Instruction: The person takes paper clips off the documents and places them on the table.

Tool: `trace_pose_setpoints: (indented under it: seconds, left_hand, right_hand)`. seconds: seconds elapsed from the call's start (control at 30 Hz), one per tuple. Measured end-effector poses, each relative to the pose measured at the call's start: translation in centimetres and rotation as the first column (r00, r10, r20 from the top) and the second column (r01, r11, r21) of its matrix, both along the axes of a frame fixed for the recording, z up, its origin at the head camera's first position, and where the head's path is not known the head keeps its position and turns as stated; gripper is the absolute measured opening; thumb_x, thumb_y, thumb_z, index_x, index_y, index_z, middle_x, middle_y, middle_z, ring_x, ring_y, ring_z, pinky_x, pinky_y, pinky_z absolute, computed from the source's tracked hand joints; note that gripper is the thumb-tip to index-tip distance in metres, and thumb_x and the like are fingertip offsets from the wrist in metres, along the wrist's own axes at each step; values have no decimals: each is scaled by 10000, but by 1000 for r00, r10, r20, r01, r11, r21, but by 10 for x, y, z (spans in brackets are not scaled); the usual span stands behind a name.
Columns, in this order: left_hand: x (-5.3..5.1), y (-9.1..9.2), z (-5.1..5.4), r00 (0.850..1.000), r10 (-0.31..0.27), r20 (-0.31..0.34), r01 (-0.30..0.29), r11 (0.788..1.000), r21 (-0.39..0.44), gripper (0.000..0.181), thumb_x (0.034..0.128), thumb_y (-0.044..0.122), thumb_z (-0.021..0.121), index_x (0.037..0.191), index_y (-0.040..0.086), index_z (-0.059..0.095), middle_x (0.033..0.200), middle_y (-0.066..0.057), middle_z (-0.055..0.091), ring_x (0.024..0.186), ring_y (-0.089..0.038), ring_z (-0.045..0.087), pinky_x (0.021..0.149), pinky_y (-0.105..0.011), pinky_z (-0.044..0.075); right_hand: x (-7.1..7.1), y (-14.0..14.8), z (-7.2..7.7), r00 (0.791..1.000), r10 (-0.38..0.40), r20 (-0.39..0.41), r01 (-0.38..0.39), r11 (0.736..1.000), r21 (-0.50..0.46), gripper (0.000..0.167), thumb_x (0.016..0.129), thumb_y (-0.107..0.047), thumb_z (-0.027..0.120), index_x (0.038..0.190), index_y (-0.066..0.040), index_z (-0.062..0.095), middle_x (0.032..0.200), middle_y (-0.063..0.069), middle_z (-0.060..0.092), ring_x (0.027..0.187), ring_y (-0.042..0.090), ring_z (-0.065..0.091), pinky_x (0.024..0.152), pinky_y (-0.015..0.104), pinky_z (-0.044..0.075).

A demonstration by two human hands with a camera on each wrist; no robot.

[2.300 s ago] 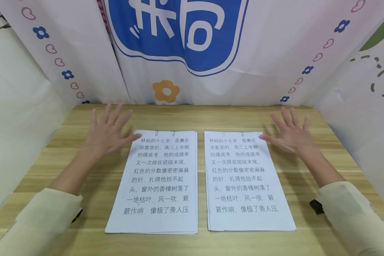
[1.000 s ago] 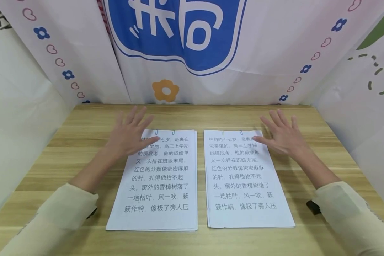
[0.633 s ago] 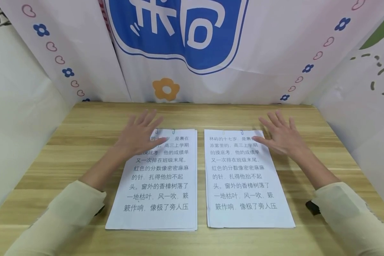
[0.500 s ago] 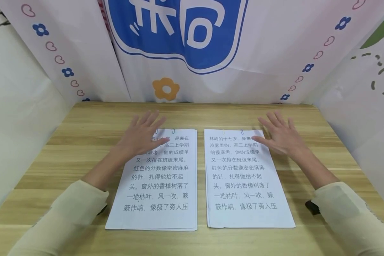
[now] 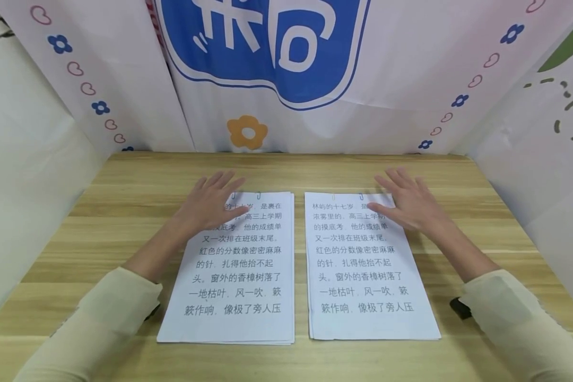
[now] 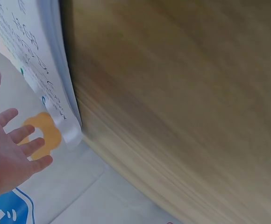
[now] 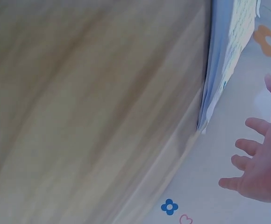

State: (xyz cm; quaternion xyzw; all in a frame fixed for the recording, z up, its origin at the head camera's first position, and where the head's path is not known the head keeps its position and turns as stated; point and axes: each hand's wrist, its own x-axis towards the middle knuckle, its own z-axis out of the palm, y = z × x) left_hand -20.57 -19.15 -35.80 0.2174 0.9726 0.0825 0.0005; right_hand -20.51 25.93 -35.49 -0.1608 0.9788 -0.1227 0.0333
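Note:
Two stacks of printed paper lie side by side on the table: the left stack (image 5: pixel 241 265) and the right stack (image 5: pixel 363 265). Paper clips grip the top edge of each, such as a green one (image 5: pixel 258 196) on the left stack and a blue one (image 5: pixel 361 196) on the right. My left hand (image 5: pixel 207 207) hovers over the upper left corner of its stack, fingers spread, hiding some print and part of a clip. Above the upper right corner of the other stack is my right hand (image 5: pixel 413 204), its fingers likewise spread. Both wrist views show the hands holding nothing, apart from the paper.
The wood-grain table (image 5: pixel 301 361) ends at a white printed backdrop (image 5: pixel 387 127) with a blue emblem and an orange flower (image 5: pixel 247 132). White side walls (image 5: pixel 24 159) stand at left and right. A narrow strip of table separates the stacks.
My left hand has moved right, from beside the left stack to over its corner. My right hand has shifted slightly left, further over its stack. The papers have stayed put.

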Motion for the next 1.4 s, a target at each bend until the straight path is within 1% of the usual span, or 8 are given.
trace_pose_setpoints:
  seconds: [0.2,0.4,0.57,0.87,1.0,1.1,1.17,1.4]
  left_hand:
    - [-1,-4,0,999,20,39,-20,1000,-9,746,1013,456,617,1605,85,357,1673,-242,239,1539,-470,195,1231,-677,140]
    - [1,-11,2,997,34,65,-34,999,-11,747,1013,435,631,1607,81,349,1670,-251,238,1531,-480,209,1228,-679,142]
    - [3,-17,2,997,45,70,-44,999,-13,755,1009,433,640,1604,70,350,1663,-262,245,1518,-490,233,1223,-682,160]
    - [5,-25,2,995,56,80,-55,998,-12,749,1012,418,640,1600,56,351,1657,-273,249,1516,-489,235,1224,-680,156]
    - [5,-27,2,995,58,82,-58,998,-6,745,1014,411,640,1598,51,351,1655,-276,250,1517,-487,234,1224,-679,154]
    - [6,-28,3,994,66,89,-66,998,-3,741,1015,394,646,1601,53,345,1659,-274,239,1517,-492,227,1222,-684,146]
    - [7,-29,3,993,70,95,-71,998,0,735,1016,380,650,1604,64,344,1664,-265,236,1520,-488,224,1224,-684,140]
    - [9,-31,5,995,56,81,-57,998,5,694,1019,335,655,1596,76,371,1661,-255,259,1516,-475,251,1217,-688,160]
  right_hand:
    - [0,-10,-1,1000,21,-17,-21,1000,0,855,1004,-607,551,1624,-74,300,1708,210,139,1575,423,85,1257,632,63]
    - [0,-20,-3,997,63,-52,-64,998,0,849,998,-591,576,1616,-68,320,1691,232,189,1554,452,160,1253,631,118]
    - [-2,-26,-5,993,92,-76,-91,996,11,845,991,-583,592,1597,-46,354,1678,244,219,1539,464,205,1231,641,202]
    - [-2,-36,-6,992,109,-70,-110,994,-10,821,985,-557,622,1586,-50,382,1688,214,216,1520,467,258,1194,671,261]
    - [-3,-42,-5,991,112,-73,-114,993,-26,828,977,-555,630,1585,-50,383,1681,216,241,1505,467,295,1161,681,318]
    - [-3,-48,-3,992,104,-64,-107,993,-41,834,969,-547,644,1585,-48,383,1665,224,280,1490,472,325,1132,690,355]
    - [-4,-53,-2,994,96,-49,-99,994,-55,826,967,-533,657,1580,-46,395,1652,223,312,1488,464,335,1135,686,355]
    - [-6,-66,-1,996,86,26,-84,992,-90,741,969,-450,699,1540,-40,464,1621,205,384,1500,426,335,1186,644,310]
